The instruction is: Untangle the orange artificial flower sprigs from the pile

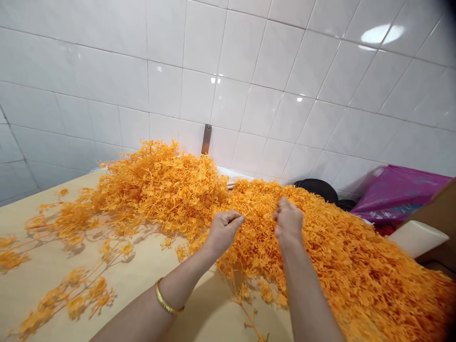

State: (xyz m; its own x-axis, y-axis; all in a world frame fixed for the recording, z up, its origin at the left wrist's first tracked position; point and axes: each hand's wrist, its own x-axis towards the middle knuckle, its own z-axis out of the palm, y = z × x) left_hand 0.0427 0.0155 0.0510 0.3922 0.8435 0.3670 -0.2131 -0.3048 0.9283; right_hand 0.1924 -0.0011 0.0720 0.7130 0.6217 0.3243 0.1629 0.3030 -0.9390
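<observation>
- Left hand (224, 232), right hand (288, 221): apart, curled at heap of orange plastic sprigs (285, 247); any grip unclear
- Heap: bulk still massed on pale board (142, 280)
- Few separated sprigs (71, 297): loose, board's left side

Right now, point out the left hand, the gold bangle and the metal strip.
left hand (224, 232): head view, back of hand
gold bangle (167, 298): head view, outer band
metal strip (205, 139): head view, its middle

Orange sprays (342, 256) — white tiles (260, 109)
</observation>
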